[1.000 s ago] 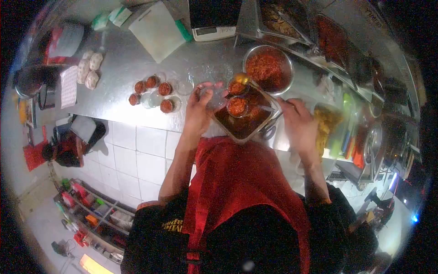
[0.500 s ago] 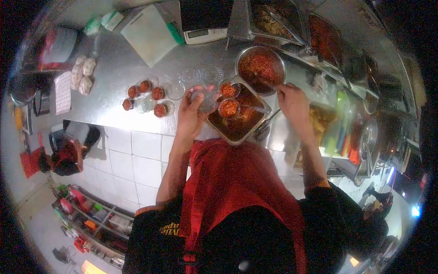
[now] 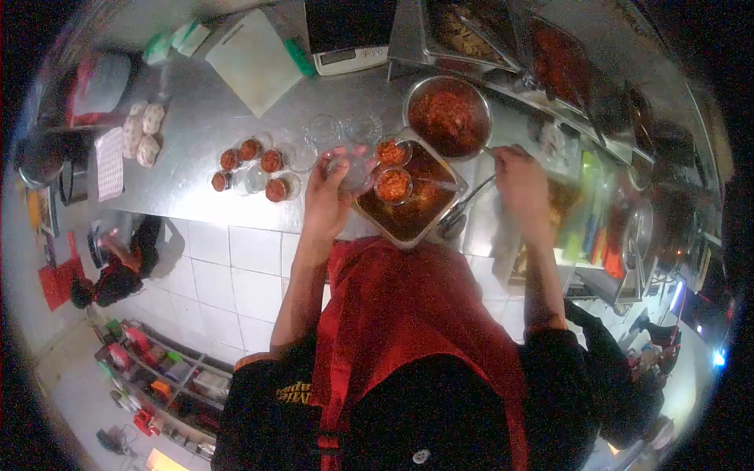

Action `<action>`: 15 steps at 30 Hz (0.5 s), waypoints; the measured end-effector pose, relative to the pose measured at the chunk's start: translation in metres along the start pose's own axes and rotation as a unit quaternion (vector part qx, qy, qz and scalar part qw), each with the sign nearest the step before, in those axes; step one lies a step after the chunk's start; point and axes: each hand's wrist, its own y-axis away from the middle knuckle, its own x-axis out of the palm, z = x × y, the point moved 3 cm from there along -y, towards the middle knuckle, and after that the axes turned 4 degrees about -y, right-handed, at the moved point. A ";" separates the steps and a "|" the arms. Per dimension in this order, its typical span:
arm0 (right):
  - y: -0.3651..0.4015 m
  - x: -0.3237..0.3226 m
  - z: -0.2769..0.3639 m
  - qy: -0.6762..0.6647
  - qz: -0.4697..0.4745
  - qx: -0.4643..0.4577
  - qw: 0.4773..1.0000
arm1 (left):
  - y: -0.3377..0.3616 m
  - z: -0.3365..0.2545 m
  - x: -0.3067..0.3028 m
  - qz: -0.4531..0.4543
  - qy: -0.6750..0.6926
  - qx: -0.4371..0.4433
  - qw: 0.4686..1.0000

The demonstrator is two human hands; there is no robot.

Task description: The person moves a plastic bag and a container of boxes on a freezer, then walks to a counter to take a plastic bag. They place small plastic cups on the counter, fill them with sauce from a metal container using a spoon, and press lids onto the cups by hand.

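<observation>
My left hand (image 3: 328, 188) is closed around a clear plastic cup (image 3: 358, 179), beside the left corner of a square metal pan (image 3: 363, 210) of dark red-brown sauce. Two clear cups filled with chunky red-orange food, an upper cup (image 3: 393, 152) and a lower cup (image 3: 393, 185), sit over the pan. My right hand (image 3: 514, 169) is closed on a thin-handled metal utensil (image 3: 490, 150) at the right rim of a round steel bowl (image 3: 488, 118) of red food. The utensil's far end cannot be made out. A ladle-like tool (image 3: 463, 210) rests at the pan's right side.
Several filled small cups (image 3: 272, 162) stand left on the steel counter (image 3: 196, 184), near empty clear cups (image 3: 323, 129). Behind are a white cutting board (image 3: 255, 63), a scale (image 3: 349, 60) and food trays (image 3: 471, 35). Another person (image 3: 118, 271) is at the lower left.
My right hand has moved right, away from the bowl, drawing the utensil toward its rim. My left hand stays with the cup. The person at the lower left has shifted posture.
</observation>
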 end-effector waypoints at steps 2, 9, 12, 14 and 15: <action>-0.005 0.009 -0.001 -0.010 0.023 -0.025 0.999 | 0.000 -0.001 0.000 0.003 -0.004 0.002 1.000; -0.010 0.023 -0.047 -0.228 0.100 0.032 0.968 | 0.003 -0.002 -0.001 -0.010 0.014 0.005 1.000; -0.001 0.010 -0.053 -0.290 0.108 0.104 0.945 | 0.003 0.002 -0.003 -0.009 0.012 0.001 1.000; 0.008 -0.003 -0.043 -0.345 0.107 0.114 0.925 | 0.001 0.001 -0.004 -0.005 0.008 0.001 1.000; 0.013 -0.010 -0.033 -0.398 0.106 0.125 0.903 | 0.001 0.001 -0.004 -0.006 0.002 0.001 1.000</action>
